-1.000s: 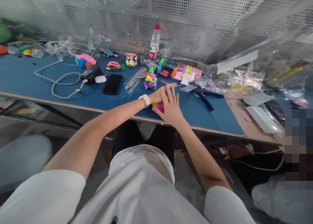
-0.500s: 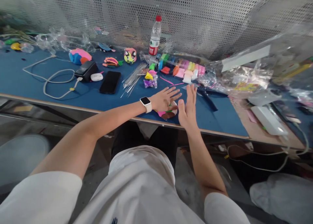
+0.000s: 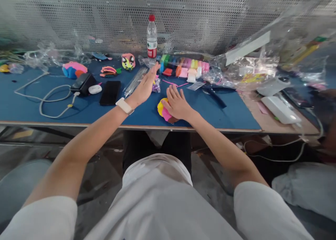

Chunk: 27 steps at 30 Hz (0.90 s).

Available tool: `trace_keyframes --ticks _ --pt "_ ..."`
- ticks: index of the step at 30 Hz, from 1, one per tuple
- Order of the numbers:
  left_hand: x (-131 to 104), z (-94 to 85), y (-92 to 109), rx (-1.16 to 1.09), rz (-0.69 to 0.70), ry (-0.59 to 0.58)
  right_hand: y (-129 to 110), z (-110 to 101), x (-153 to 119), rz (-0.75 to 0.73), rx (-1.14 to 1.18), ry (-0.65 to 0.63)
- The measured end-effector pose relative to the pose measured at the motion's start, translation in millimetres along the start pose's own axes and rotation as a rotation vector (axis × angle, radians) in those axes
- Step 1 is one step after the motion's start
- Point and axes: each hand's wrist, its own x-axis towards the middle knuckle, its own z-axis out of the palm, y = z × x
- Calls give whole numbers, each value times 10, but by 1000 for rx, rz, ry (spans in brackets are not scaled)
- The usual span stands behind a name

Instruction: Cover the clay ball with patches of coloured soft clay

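Note:
A flattened piece of modelling clay [image 3: 165,113] in yellow, pink and brown lies near the front edge of the blue table. On top of it rests my right hand [image 3: 179,104], palm down with fingers extended, hiding much of the clay. My left hand [image 3: 145,87] is raised to the left of the clay, fingers straight and holding nothing. A white watch band [image 3: 125,106] circles the left wrist. Beyond the hands are thin pink clay strips [image 3: 175,84] and a purple packet [image 3: 156,85].
Colourful clay blocks [image 3: 187,68] and a red-capped bottle [image 3: 152,40] stand at the back. To the left are a black phone [image 3: 110,93], a mouse [image 3: 95,89] and a cabled black box [image 3: 83,83]. A dark tool [image 3: 215,96] and a white power strip [image 3: 281,109] lie right.
My left hand has lifted off the clay and moved left. My right hand has come down onto the clay. The camera view has shifted slightly.

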Motion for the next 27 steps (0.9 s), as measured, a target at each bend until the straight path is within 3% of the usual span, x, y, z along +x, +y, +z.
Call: trace_keyframes --ticks 4,8,11,16,21,27 --pt "-513 -17 205 193 -121 -211 22 103 -150 29 3 -46" --pt "-955 18 256 596 -77 -401 11 46 -328 -19 -17 -59" --pt "-1212 91 260 782 -48 -409 -37 56 -371 -16 -49 -77" --pt "-1470 287 371 804 -63 -370 -56 69 -348 -40 -75 -95" --pt "-1581 429 483 809 -78 -302 -21 67 -330 -35 -62 -117" --pt "-1607 476 464 810 -85 -247 -27 54 -332 -41 -81 -131"
